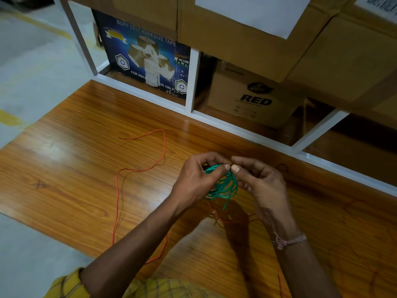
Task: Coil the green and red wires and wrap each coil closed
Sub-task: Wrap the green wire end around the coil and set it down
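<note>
Green wire [223,186], already wound into a small coil of several loops, is being held up above the wooden board [86,168], near its middle, between both hands. One loose green end is hanging down from the near side of the coil. The left hand [197,179] is gripping the coil's left side, with its thumb lying across the top of the loops. The right hand [264,183] is pinching the top of the coil between thumb and forefinger, right where the strands are bunching together, so the two thumbs are almost touching. A pale thread band [287,241] is sitting around the right wrist.

Red wire [139,168] is lying loose and uncoiled on the board, to the left of the hands. It is running from a free end at the far left, bending round, then trailing toward the near edge. More red strands are showing on the board under the hands, though how they are lying there is hard to tell.

Along the far side, a white frame [191,82] is fencing in a blue tape box [146,59] and brown cartons [247,97].
</note>
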The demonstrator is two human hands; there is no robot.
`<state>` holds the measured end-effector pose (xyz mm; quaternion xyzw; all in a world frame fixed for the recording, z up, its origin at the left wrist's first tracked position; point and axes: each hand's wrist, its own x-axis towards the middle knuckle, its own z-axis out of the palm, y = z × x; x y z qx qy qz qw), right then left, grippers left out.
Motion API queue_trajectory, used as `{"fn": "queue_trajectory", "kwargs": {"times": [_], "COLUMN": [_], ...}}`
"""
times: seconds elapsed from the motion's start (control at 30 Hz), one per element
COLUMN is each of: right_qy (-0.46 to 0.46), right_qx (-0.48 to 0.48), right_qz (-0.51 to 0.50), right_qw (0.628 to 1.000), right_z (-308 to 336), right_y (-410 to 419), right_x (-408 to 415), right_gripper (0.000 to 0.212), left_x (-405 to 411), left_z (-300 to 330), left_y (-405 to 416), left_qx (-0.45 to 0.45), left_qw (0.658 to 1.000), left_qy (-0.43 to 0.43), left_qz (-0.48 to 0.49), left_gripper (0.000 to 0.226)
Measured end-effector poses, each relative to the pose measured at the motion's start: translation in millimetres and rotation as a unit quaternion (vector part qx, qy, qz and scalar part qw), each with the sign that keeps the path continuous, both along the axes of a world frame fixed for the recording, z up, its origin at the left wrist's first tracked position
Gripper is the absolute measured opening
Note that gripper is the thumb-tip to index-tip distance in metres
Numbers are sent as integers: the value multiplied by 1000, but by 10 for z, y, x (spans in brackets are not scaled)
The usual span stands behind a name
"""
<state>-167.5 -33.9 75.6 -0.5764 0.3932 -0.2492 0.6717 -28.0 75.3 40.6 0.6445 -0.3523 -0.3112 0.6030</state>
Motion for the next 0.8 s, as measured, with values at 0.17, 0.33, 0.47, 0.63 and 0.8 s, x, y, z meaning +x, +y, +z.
{"fn": "queue_trajectory", "kwargs": {"times": [0.17, 0.33, 0.47, 0.63, 0.8], "right_qy": [20, 64, 67, 48, 42], "right_qx": [-69, -135, -144, -99, -55], "right_qz": [9, 27, 45, 33, 29], "right_qw": [997, 988, 986, 993, 997], "right_z": [18, 26, 43, 62, 50], "right_y": [9, -12, -29, -6, 27], "right_x": [-7, -16, -6, 36, 64], "right_gripper": [10, 5, 9, 4, 4], "left_x": [14, 56, 141, 210, 233], "left_z": [14, 8, 46, 64, 46], "left_y": [9, 7, 20, 67, 107], "left_qx": [8, 24, 40, 37, 25], "left_qw": [1000, 1000, 999, 999, 999], "left_qy": [8, 4, -12, 9, 4], "left_qz": [3, 3, -12, -34, -34], "left_gripper": [6, 6, 10, 11, 11]}}
